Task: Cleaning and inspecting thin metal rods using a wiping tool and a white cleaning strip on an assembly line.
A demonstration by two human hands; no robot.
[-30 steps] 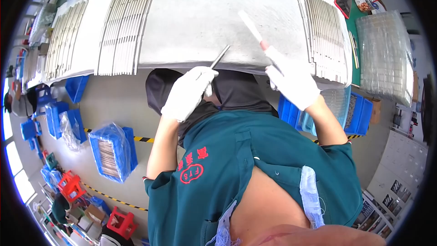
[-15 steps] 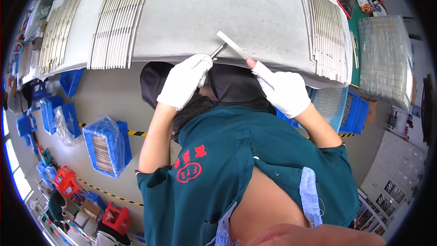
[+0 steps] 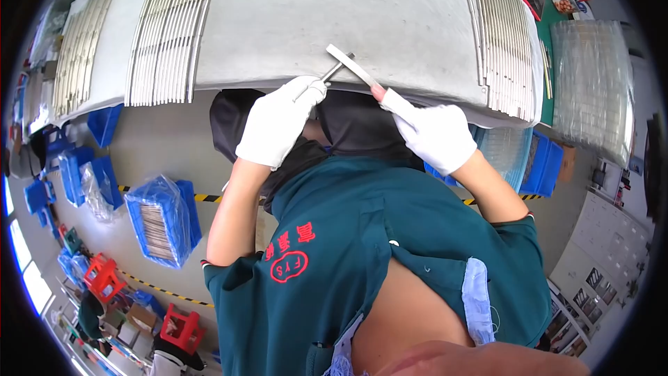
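Observation:
My left hand (image 3: 282,122), in a white glove, is closed around a slim metal rod (image 3: 332,74) whose far end sticks out up and to the right. My right hand (image 3: 437,138), also gloved with a bare fingertip showing, pinches a narrow white flat strip (image 3: 360,73). The strip slants up to the left and crosses over the rod near its tip; whether the two touch is hard to tell. Both hands are at the near edge of a table with a pale grey cover (image 3: 334,0). The rod's lower part is hidden in my left glove.
Metal rods lie side by side in a left row (image 3: 170,35), a far-left row (image 3: 83,52) and a right row (image 3: 504,52). Stacked clear plastic trays (image 3: 591,90) stand far right. A plastic-lined blue crate of rods (image 3: 158,230) and red stools (image 3: 182,327) are on the floor.
The strip has shifted slightly left and down along the rod. The rod's tip now shows beyond the strip, where before it ended about at it.

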